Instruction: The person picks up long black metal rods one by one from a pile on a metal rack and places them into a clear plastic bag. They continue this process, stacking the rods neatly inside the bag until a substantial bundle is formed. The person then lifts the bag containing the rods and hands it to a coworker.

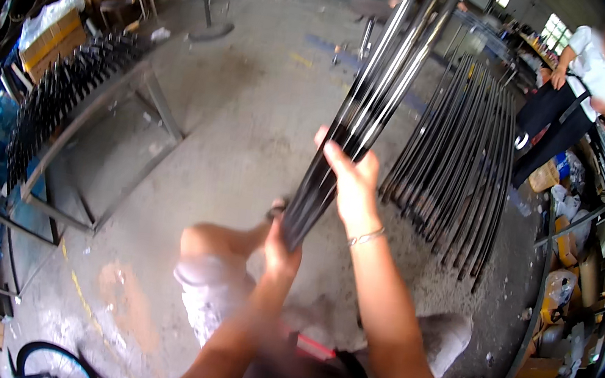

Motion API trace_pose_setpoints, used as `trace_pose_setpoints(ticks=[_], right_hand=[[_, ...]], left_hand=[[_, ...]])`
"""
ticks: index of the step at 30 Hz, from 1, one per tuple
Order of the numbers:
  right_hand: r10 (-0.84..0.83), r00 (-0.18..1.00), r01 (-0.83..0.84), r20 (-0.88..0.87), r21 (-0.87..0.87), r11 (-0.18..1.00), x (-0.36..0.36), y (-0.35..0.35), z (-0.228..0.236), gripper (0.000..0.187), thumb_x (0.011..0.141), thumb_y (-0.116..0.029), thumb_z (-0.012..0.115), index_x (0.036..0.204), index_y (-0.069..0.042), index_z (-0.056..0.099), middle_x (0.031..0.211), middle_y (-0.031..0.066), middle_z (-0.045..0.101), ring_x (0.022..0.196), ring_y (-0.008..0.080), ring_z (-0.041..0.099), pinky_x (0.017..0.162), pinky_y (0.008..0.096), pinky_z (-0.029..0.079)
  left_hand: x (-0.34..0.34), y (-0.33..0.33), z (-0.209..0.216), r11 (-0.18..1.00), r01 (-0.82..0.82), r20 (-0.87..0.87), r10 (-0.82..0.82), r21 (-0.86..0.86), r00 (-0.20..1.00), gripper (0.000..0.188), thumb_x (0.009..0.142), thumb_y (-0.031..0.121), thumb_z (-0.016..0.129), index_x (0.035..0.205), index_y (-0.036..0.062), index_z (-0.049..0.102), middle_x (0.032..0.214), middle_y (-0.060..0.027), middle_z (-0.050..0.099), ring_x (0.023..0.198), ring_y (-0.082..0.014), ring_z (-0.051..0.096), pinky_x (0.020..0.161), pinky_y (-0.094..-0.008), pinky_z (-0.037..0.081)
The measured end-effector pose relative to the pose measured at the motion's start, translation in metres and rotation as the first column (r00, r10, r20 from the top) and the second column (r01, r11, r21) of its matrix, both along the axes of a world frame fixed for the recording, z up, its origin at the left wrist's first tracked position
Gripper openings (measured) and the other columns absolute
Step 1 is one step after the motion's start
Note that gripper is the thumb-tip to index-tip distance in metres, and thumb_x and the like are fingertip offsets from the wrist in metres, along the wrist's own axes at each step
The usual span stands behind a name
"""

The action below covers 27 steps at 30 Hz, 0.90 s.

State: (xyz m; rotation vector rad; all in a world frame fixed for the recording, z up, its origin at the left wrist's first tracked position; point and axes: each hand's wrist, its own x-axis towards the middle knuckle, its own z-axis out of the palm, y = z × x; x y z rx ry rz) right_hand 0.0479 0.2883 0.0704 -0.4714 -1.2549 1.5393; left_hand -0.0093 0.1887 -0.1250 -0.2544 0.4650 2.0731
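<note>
A bundle of several long black, shiny metal tubes (383, 85) slants from between my legs up past the top of the view. My left hand (282, 253) grips the bundle near its lower end. Farther up, my right hand (350, 174) is wrapped round the tubes, its thumb lying across them; a bracelet circles that wrist. The fingers behind the bundle are partly hidden, and the lower tubes are blurred. To the right of the bundle, a row of similar long black tubes (460, 149) lies side by side, apart from my hands.
At left, a metal frame stand (164, 106) sits beside many short black parts (62, 96) in rows. A person in a white shirt (597, 71) stands at the far right. Shelving (529, 326) with boxes and bags lines the right side. A round-based post (210, 30) stands ahead.
</note>
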Motion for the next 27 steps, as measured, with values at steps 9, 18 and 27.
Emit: trace_pose_setpoints(ticks=[9, 18, 27], right_hand=[[-0.003, 0.999, 0.011, -0.034, 0.251, 0.968, 0.028, -0.027, 0.086, 0.026, 0.082, -0.004, 0.066, 0.108, 0.001, 0.062, 0.106, 0.0149, 0.065, 0.099, 0.0241, 0.063, 0.091, 0.0355, 0.05], [0.096, 0.985, -0.06, -0.146, 0.235, 0.97, 0.059, 0.009, 0.156, 0.023, 0.084, -0.006, 0.063, 0.105, 0.005, 0.059, 0.099, 0.0149, 0.066, 0.09, 0.0228, 0.065, 0.079, 0.035, 0.056], [0.121, 0.938, -0.209, -0.325, -0.253, 0.945, 0.073, 0.065, 0.108, 0.029, 0.087, -0.008, 0.06, 0.111, 0.007, 0.054, 0.101, 0.0162, 0.063, 0.091, 0.0242, 0.063, 0.084, 0.0358, 0.052]], left_hand=[[-0.002, 0.009, -0.016, 0.981, 0.141, 0.035, -0.147, 0.131, 0.989, 0.026, 0.092, 0.032, 0.054, 0.11, 0.0136, 0.058, 0.102, -0.0018, 0.063, 0.092, -0.0153, 0.06, 0.078, -0.0309, 0.051], [0.005, -0.052, 0.035, 0.836, -0.013, -0.191, -0.11, -0.548, 0.975, 0.036, 0.094, 0.046, 0.046, 0.087, 0.0118, 0.055, 0.07, -0.0016, 0.058, 0.057, -0.0143, 0.054, 0.043, -0.0283, 0.038], [-0.023, -0.201, 0.105, 0.798, -0.227, -0.612, -0.211, -0.558, 0.762, 0.023, 0.097, 0.03, 0.043, 0.092, 0.0083, 0.048, 0.069, -0.0023, 0.057, 0.051, -0.0107, 0.056, 0.034, -0.0236, 0.04]])
